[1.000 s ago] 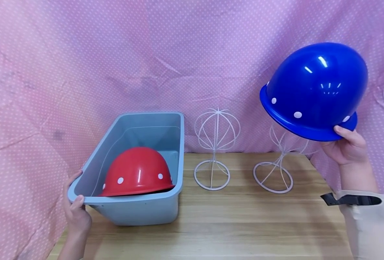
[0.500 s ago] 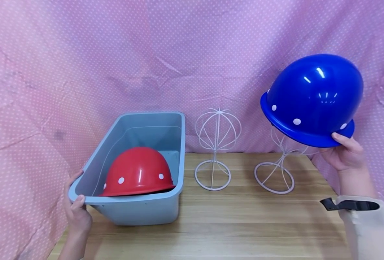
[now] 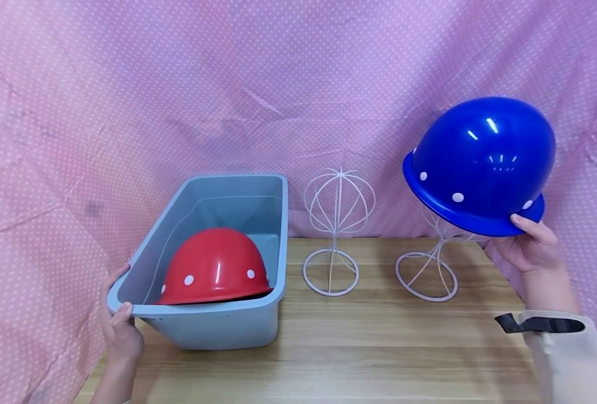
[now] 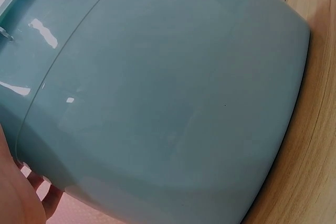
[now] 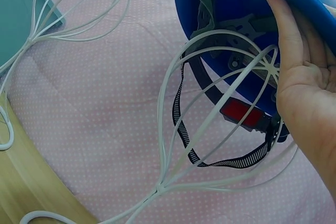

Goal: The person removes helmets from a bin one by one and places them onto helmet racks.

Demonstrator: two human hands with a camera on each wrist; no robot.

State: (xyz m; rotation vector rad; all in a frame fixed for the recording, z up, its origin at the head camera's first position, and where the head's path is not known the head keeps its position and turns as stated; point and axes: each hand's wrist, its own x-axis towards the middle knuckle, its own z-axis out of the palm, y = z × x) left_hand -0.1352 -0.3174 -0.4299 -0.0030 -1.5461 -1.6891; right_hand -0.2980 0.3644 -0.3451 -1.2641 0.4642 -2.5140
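Note:
My right hand (image 3: 536,247) grips the brim of a blue hard hat (image 3: 495,157), thumb on top and fingers underneath. The hat is tilted over the right white wire stand (image 3: 432,264), covering most of its wire dome in the head view. From the right wrist, the dome (image 5: 220,77) reaches up into the hat's opening, with a black chin strap (image 5: 181,124) hanging beside it. On the left, my left hand (image 3: 122,334) holds the near left corner of a grey-blue plastic bin (image 3: 273,325). Inside the bin's near end sits a red hard hat (image 3: 217,264) with white dots.
A second white wire stand (image 3: 336,224) stands upright between the bin and the right stand. Everything rests on a wood-grain table (image 3: 359,348). Pink dotted cloth (image 3: 298,73) hangs behind and at both sides.
The right hand has lowered the blue hard hat and shifted it slightly left, over the right stand. The left hand, the bin and the red hard hat look unchanged.

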